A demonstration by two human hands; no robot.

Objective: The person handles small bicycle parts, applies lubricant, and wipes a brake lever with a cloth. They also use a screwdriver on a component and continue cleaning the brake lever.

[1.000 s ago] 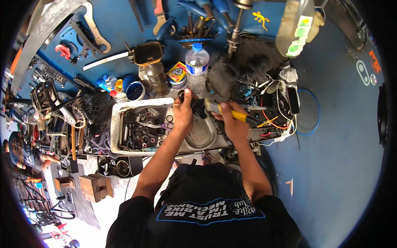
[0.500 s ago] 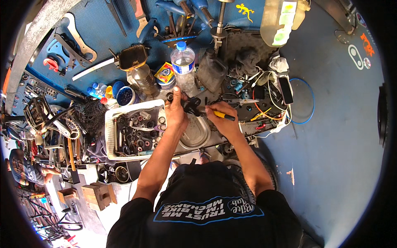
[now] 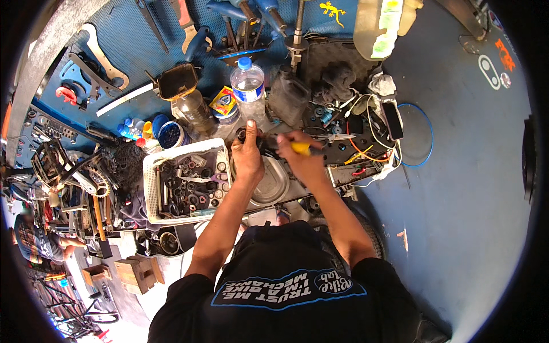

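My left hand [image 3: 247, 160] is closed around a dark bicycle part [image 3: 242, 135], thumb pointing up; its exact kind is hard to make out. My right hand [image 3: 304, 166], smeared by motion, grips a hand tool with a yellow-and-black handle [image 3: 301, 148]. The tool's working end lies against or close to the dark part and is too blurred to identify. Beneath both hands sits an oval metal tray [image 3: 274, 197]. To the left, a white plastic basket [image 3: 150, 197] holds many small metal parts, rings and a purple-ended wrench.
Behind my hands stand a clear bottle with a blue cap [image 3: 246, 83], a dark jug [image 3: 287, 94] and a cut bottle [image 3: 197, 114]. Pliers [image 3: 337, 137], cables and a phone [image 3: 393, 121] lie to the right. Another person [image 3: 37, 237] is at the far left.
My right hand has moved slightly left with the yellow-handled tool, which has turned and blurred. My left hand keeps its hold on the dark part. The whole view has shifted a little.
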